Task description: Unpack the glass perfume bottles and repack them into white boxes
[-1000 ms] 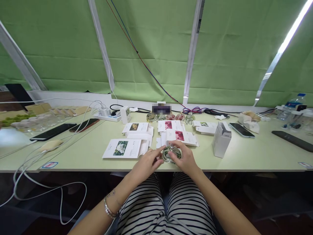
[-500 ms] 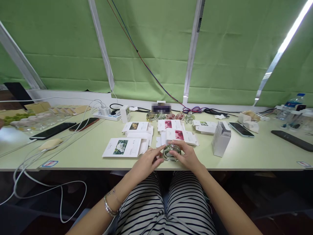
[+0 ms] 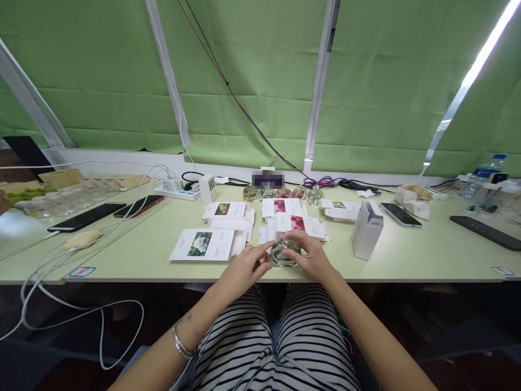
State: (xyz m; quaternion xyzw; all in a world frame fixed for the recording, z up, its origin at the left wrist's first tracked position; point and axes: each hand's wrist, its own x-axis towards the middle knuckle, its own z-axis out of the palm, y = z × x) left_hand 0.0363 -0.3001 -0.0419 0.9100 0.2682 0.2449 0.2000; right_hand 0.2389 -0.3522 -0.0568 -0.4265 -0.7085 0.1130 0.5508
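Observation:
A round, clear glass perfume bottle stands near the table's front edge, with greenish plant-like shapes visible in it. My right hand grips it from the right, fingers by the neck and thumb across the front. On the other side, my left hand reaches its index finger to the bottle's left edge. Its thumb and other fingers curl around a small shiny thing that I cannot make out. Just behind lie flattened white cartons with pink flower pictures. A carton with a white flower lies to the left.
Several similar round bottles line the back. An upright white box stands right, near a phone. Left are a power strip, white cables, dark phones and a clear egg tray. A water bottle stands far right.
Almost nothing differs. Both hands stay at the bottle in nearly the same pose; the whole view has shifted very slightly.

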